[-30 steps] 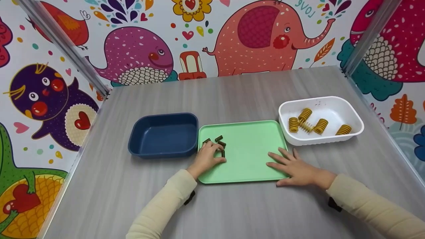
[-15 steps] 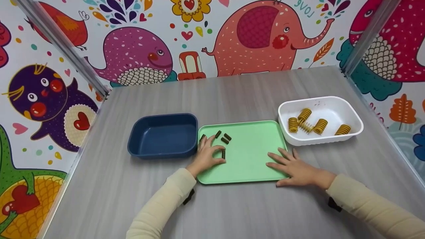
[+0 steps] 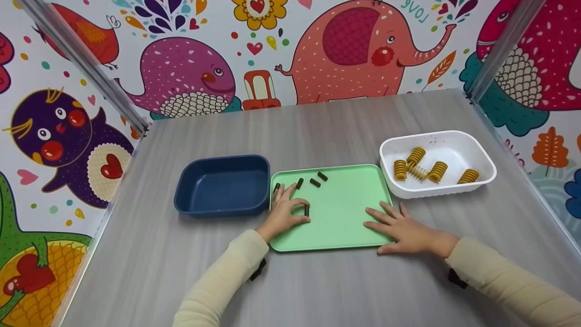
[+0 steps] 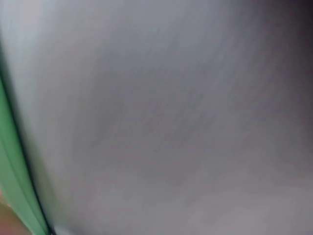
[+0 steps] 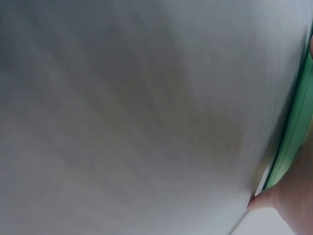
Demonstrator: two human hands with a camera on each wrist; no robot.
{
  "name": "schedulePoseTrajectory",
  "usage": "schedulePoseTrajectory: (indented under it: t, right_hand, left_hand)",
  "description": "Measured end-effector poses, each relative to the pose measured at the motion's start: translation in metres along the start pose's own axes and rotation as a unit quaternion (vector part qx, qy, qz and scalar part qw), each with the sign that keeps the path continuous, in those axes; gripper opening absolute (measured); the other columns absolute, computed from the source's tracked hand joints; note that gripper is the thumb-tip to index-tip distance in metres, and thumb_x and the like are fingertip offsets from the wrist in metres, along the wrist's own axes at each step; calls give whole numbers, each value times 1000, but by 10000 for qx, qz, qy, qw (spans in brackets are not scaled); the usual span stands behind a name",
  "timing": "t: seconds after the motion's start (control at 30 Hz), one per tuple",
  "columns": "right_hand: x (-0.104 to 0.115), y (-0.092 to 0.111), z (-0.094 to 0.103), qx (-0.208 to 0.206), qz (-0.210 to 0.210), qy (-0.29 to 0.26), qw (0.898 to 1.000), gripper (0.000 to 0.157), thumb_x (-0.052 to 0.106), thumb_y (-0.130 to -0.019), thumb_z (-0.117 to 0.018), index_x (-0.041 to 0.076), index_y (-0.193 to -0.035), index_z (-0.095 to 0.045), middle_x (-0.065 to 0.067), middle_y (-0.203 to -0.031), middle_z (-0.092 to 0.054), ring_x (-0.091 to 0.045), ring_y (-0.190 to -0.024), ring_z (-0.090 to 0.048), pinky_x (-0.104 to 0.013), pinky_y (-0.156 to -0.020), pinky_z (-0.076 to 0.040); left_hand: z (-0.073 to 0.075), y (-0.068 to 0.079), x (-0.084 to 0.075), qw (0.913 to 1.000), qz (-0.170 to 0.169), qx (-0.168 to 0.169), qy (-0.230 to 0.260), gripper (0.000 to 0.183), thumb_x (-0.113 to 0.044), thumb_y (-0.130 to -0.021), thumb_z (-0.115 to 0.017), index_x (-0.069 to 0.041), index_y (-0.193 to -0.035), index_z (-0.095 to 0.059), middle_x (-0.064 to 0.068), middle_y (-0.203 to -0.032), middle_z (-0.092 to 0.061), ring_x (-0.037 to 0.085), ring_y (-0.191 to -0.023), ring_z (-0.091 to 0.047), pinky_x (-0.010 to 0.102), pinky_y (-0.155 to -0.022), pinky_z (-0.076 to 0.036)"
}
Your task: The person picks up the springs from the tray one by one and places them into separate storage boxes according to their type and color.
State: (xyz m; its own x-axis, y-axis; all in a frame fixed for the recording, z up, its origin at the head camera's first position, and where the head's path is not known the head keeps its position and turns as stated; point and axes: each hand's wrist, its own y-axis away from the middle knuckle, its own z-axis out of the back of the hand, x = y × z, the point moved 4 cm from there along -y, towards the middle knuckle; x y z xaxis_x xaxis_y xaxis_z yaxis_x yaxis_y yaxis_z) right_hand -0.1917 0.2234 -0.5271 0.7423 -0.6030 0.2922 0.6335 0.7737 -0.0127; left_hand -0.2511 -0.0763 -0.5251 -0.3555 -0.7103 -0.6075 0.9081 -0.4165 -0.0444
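Clock positions are read from the centre of each container, 12 being farthest from the person. The near part of the table [image 3: 327, 290] bears a flat green tray [image 3: 349, 209]. The right hand [image 3: 404, 229] lies across its rim between 3 and 4 o'clock, fingers spread apart and nearly straight, fingertips over the green surface. The left hand [image 3: 282, 217], at 9 o'clock, curves thumb and forefinger to a pinch on a dark coil [image 3: 307, 210], which lies lengthwise between the two tips. Four similar coils lie on the tray: a second coil [image 3: 277, 187] at 10, just beside the left hand's other fingers; a third coil [image 3: 299, 183] between 10 and 11; a fourth coil [image 3: 315, 182] at 11; a fifth coil [image 3: 322, 175] between 11 and 12. A blue box [image 3: 267, 200] stands just beside the tray between 9 and 10, its inner floor in view. A white box [image 3: 485, 159] stands at 2, holding four thick yellow coils [image 3: 438, 171] and, at 8, a looser, paler spring [image 3: 417, 173]. Beyond rises a patterned wall [image 3: 268, 54].
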Motion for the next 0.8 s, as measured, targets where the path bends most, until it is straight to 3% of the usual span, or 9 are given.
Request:
schedulePoseTrajectory:
  t: [0.13, 0.4, 0.6, 0.8]
  right_hand:
    - [1, 0, 0, -3, 5, 25, 10000, 68, 56, -84, -53, 18, -139, -42, -14, -148, -27, -52, -130, -18, -78, -87, -15]
    - [0, 0, 0, 29, -6, 47, 10000, 68, 56, -83, -53, 18, -139, -42, -12, -148, -26, -52, -130, -17, -78, -87, -15]
    - [1, -1, 1, 17, 39, 32, 10000, 68, 56, -83, -53, 18, -139, -42, -14, -148, -27, -52, -130, -17, -78, -87, -15]
    - [1, -1, 1, 51, 20, 12, 10000, 68, 56, -84, -53, 17, -139, -42, -14, -148, -27, -52, -130, -17, -78, -87, -14]
  left_hand:
    - [0, -1, -2, 9999, -99, -65, 64, 36, -39, -73, -73, -22, -104, -68, 12, -149, -25, 40, -138, -4, 57, -108, -4]
    - [8, 0, -10, 9990, -229, -222, 320, 35, -33, -78, -72, -16, -107, -66, 13, -146, -31, 39, -136, -14, 58, -106, -18]
    - [23, -6, -18, 9951, -708, -565, 405, 34, -26, -81, -70, -8, -110, -63, 18, -141, -36, 40, -132, -23, 55, -104, -26]
    - [44, -10, -20, 9888, -1120, -958, 223, 36, -26, -81, -70, -9, -112, -63, 18, -138, -41, 37, -131, -28, 54, -103, -27]
